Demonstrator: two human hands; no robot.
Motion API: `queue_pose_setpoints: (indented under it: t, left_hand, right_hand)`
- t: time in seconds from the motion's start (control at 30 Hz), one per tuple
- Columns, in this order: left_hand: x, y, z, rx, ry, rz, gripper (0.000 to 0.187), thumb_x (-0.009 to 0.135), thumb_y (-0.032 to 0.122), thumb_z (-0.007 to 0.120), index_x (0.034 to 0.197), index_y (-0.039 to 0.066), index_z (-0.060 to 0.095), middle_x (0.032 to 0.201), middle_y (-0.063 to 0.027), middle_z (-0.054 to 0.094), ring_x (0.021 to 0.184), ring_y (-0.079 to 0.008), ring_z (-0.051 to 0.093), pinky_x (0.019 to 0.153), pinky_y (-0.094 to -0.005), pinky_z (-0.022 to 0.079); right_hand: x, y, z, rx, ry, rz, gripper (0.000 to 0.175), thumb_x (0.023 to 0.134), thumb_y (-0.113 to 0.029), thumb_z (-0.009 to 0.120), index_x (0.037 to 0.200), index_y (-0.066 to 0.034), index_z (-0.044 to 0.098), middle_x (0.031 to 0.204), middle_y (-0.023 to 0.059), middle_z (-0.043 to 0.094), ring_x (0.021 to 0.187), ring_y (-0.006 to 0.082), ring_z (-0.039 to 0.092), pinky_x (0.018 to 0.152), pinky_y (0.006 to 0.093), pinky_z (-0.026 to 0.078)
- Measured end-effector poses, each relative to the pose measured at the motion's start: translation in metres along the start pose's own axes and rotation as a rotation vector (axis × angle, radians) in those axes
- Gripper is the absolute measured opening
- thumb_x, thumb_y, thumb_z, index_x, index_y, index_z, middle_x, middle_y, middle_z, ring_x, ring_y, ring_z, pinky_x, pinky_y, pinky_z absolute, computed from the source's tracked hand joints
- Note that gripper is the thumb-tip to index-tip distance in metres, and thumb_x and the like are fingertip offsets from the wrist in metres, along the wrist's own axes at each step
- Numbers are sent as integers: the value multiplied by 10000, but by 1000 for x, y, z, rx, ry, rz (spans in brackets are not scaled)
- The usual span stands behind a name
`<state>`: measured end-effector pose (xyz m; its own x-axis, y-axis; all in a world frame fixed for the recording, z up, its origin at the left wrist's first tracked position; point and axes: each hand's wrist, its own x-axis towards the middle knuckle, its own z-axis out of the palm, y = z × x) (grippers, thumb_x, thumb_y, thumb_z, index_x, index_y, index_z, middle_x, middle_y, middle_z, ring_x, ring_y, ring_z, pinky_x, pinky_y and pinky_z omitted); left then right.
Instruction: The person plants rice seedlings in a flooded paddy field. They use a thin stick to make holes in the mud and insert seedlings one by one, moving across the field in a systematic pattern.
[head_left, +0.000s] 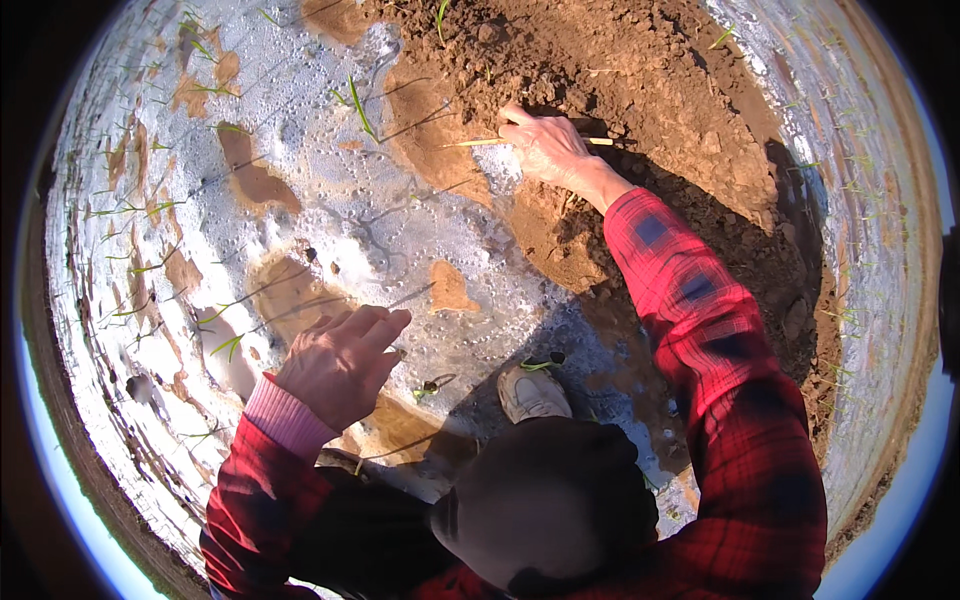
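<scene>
My right hand (546, 148) is over the border between bare soil and plastic mulch film. A thin pale stick (480, 142) passes under its palm, showing on both sides; the fingertips reach the loose brown soil (637, 82). At the lower left, my left hand (341, 365) hovers over or rests on the film, palm down with fingers slightly bent; no object shows in it. The film (337, 180) is clear and beaded with droplets, with patches of soil on it. A green seedling (361, 112) stands up through it, left of my right hand.
More seedlings (229, 345) grow in the film at the left. A small uprooted-looking seedling (426, 390) lies near my shoe (531, 394). A ridge of clods (712, 142) runs along the right, with another film-covered bed (877, 247) beyond it.
</scene>
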<state>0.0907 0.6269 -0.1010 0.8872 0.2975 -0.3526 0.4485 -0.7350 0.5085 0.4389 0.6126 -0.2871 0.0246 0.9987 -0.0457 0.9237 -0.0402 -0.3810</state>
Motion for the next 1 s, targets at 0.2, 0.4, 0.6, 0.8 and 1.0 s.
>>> queue_pose_setpoints:
  t: [0.2,0.4,0.6,0.8,1.0]
  left_hand:
    - [-12,-5,-2,-11,34,-2,306,849,100,634,1150,77,585,1041,-140,633,903,-355,643,764,-432,546]
    - [-11,-5,-4,-82,79,35,328,854,103,631,1180,79,602,1076,-141,635,936,-354,640,793,-424,532]
    - [-6,4,2,-71,-29,1,337,866,123,629,1202,92,610,1092,-141,638,940,-351,647,803,-413,533]
    - [-15,-2,-4,-102,-42,-56,349,865,122,635,1212,94,611,1075,-147,639,915,-352,648,785,-416,528]
    - [-10,-6,1,-124,1,-15,295,846,111,643,1138,76,625,1050,-146,648,872,-370,655,748,-434,546]
  right_hand:
    - [-13,55,-37,-351,121,-98,90,816,-156,638,851,-78,609,1027,59,554,683,255,617,610,393,506]
    - [-29,62,-82,8,308,283,225,874,-179,657,1057,-56,701,961,39,641,706,156,616,638,313,494]
    - [7,14,-9,98,-35,-117,375,815,-124,581,1183,-91,648,1248,47,625,836,248,665,715,365,529]
    - [-11,39,-22,-186,-119,-117,215,834,-255,594,975,-93,606,1003,40,537,625,227,569,586,380,485]
    - [-39,80,-69,-341,235,181,244,838,-91,629,1075,-45,661,1063,82,585,583,171,565,525,305,508]
